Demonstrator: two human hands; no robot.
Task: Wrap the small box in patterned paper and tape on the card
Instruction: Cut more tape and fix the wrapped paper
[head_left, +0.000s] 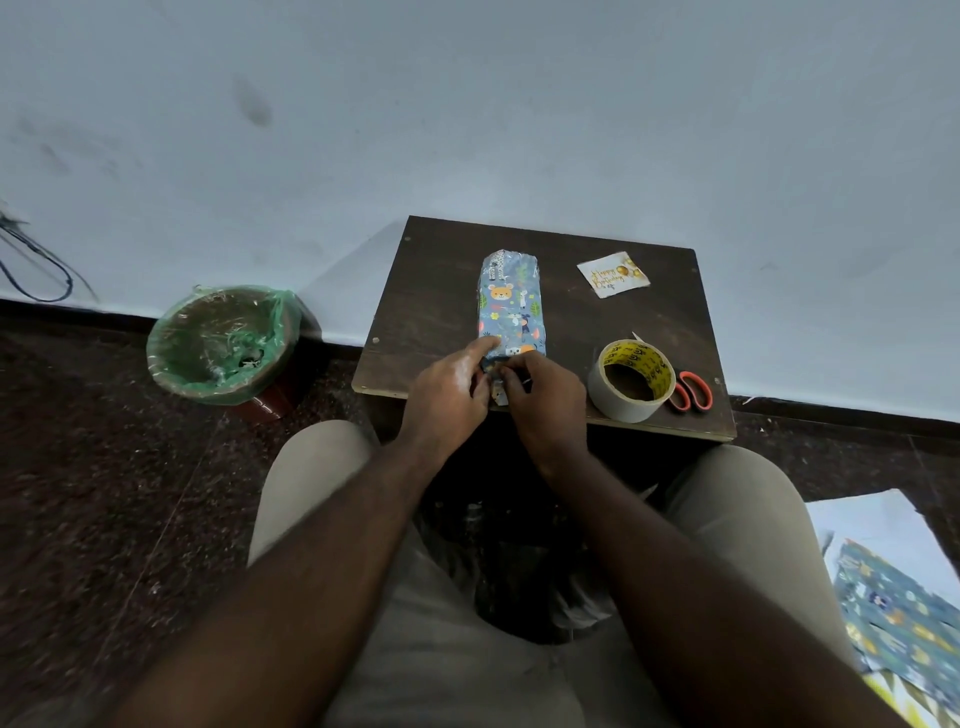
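Pinching box (511, 306) end, left hand (449, 397), right hand (545, 402), wrists close

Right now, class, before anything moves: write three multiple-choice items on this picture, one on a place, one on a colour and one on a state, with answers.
1. Where does the card lie? A) on the table, beyond the tape roll B) in a drawer C) on a chair
2. What colour are the scissors' handles? A) blue B) red C) white
3. What are the left hand and right hand doing? A) lying flat B) waving C) holding the box's near end
Answers: 1 A, it lies flat on the far right of the tabletop. 2 B, red loops show behind the roll. 3 C, curled fingers of both meet there.
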